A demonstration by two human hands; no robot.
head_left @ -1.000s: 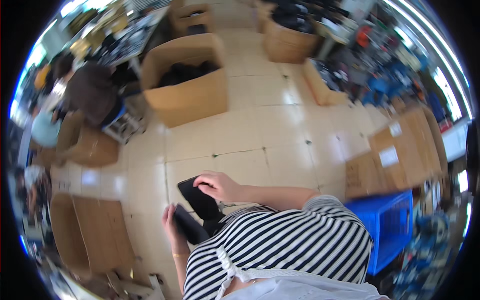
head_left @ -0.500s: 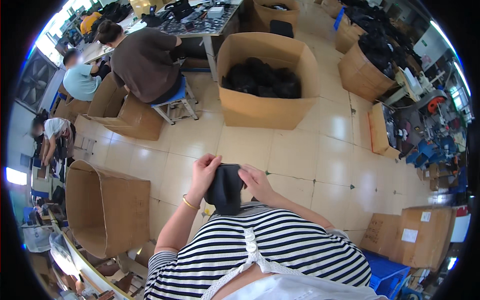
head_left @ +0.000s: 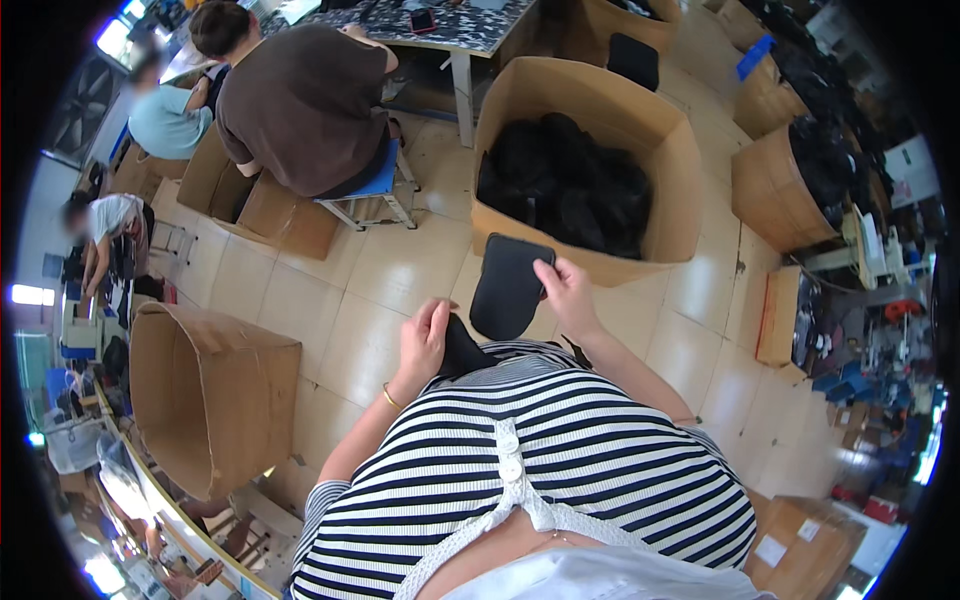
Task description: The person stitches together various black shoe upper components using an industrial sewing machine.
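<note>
My right hand (head_left: pixel 570 298) pinches the upper right edge of a flat black pad-like piece (head_left: pixel 508 288) with rounded corners, held out in front of me. Closed around a dark, soft piece of black fabric (head_left: pixel 463 350), my left hand (head_left: pixel 424 338) is lower and to the left, close to my waist. The two black pieces overlap in the picture; whether they are joined I cannot make out. Just beyond the pad stands a large cardboard box (head_left: pixel 655 255) with a heap of black pieces (head_left: pixel 570 185) inside.
An open cardboard box (head_left: pixel 250 390) lies at the left. Ahead left, a person in a brown shirt (head_left: pixel 305 110) sits on a blue-topped stool (head_left: pixel 380 180) at a patterned table (head_left: pixel 460 30). More boxes (head_left: pixel 780 190) and machinery line the right side. Closed cartons (head_left: pixel 810 550) are at the lower right.
The black piece was between both hands near my waist. My right hand has moved outward with a flat pad, while the left stays low holding black fabric. The large box appears nearer.
</note>
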